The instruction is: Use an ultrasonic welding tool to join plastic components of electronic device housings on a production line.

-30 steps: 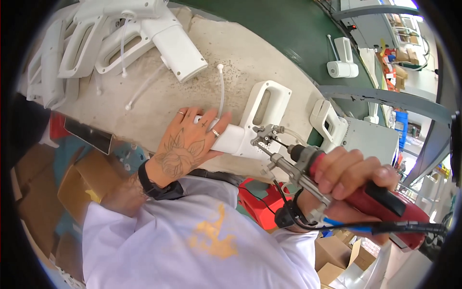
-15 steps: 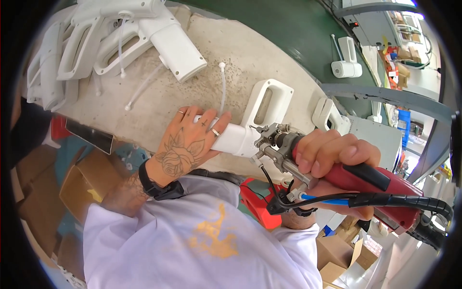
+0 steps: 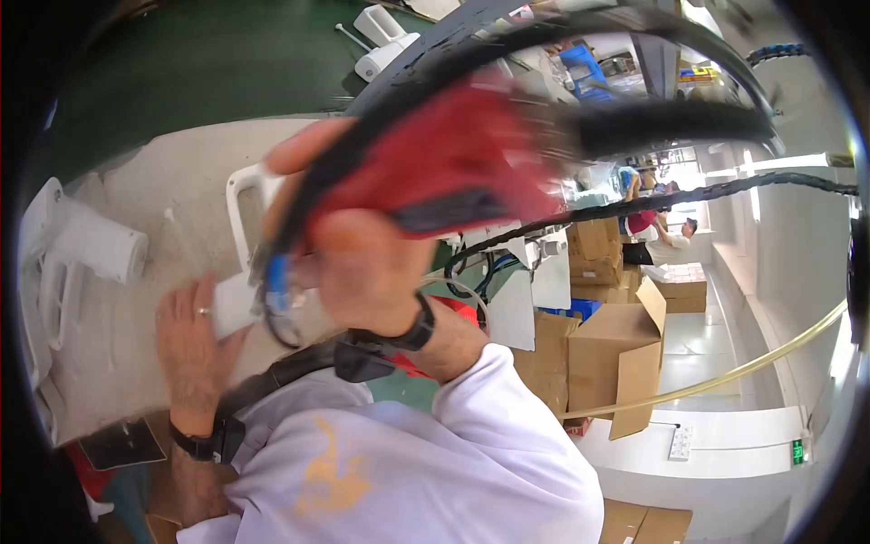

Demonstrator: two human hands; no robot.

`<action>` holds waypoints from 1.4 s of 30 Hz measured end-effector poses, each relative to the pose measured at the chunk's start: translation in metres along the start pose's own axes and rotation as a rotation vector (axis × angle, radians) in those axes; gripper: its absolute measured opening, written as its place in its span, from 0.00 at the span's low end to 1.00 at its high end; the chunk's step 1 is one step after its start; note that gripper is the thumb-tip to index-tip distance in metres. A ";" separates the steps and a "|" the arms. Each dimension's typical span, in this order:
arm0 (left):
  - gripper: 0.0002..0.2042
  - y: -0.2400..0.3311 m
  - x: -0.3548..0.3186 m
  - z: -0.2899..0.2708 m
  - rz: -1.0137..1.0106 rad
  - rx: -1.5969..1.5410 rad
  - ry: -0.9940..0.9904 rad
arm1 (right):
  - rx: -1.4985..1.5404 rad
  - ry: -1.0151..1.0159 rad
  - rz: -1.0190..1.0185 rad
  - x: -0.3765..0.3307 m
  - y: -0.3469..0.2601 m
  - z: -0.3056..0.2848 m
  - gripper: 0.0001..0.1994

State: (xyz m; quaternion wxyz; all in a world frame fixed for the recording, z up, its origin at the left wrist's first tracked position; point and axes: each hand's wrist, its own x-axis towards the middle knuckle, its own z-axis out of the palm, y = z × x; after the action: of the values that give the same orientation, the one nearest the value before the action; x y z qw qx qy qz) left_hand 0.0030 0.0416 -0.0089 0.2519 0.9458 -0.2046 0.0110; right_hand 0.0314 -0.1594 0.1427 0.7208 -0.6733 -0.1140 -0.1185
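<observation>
My R hand [image 3: 370,265] is wrapped round red power screwdriver [image 3: 444,163], upper ctr: prob. heavy, hold mid-body. My L hand [image 3: 192,349] clasps white plastic housing [image 3: 236,304], ctr-left: likely light, stiff, slick.

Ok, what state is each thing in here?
Left hand, closed on the white part
Right hand, gripping the red tool
Red tool, held up, blurred; running or not, can't tell
White part, on the worktop, partly hidden
Large cardboard box, flaps open

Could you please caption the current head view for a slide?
Right hand grips a red tool while left hand holds a white part.
</observation>
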 end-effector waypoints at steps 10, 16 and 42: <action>0.35 0.004 0.031 0.005 0.117 0.018 0.148 | 0.344 0.060 -0.142 -0.018 -0.022 -0.021 0.36; 0.33 -0.009 0.027 0.014 0.142 0.021 0.170 | 0.301 -0.264 -0.377 -0.018 -0.010 -0.026 0.39; 0.33 -0.007 0.025 0.006 0.099 0.026 0.062 | 0.221 -0.299 -0.201 -0.017 0.040 -0.008 0.36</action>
State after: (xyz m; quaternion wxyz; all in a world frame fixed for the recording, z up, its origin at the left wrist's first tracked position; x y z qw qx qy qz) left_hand 0.0284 0.0348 -0.0141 0.2452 0.9368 -0.2432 0.0554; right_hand 0.0284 -0.1646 0.0987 0.7498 -0.5855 -0.2989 -0.0753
